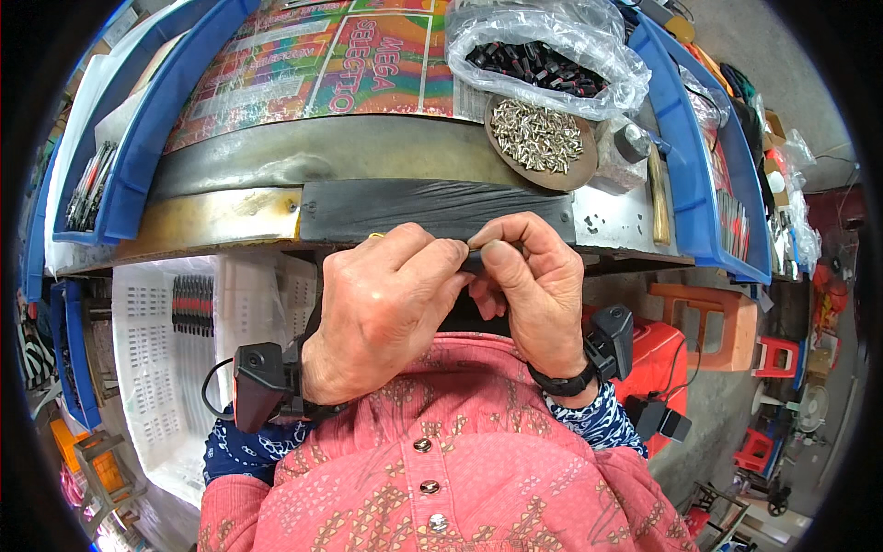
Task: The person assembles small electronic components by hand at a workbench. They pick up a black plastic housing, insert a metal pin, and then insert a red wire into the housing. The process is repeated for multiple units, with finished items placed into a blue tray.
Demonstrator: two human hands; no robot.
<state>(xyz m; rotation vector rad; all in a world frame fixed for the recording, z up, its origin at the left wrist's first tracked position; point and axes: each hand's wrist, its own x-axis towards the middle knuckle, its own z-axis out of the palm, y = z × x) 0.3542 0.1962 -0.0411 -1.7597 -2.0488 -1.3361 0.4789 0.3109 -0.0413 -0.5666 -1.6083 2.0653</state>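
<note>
My two hands meet just in front of the workbench edge, fingertips touching. Between them sits a small black piece, mostly covered by the fingers, so its exact kind cannot be told. My right hand pinches it between thumb and forefinger. From the other side, my left hand has its thumb and fingers closed at the same piece; the back of the hand hides most of its grip. A dark padded strip runs along the bench edge just beyond both hands.
A round brown dish holds many small silver metal pieces. Behind it, a clear plastic bag contains black parts. Blue trays flank the bench, the right tray included. At lower left stands a white crate with black-and-red pen-like items.
</note>
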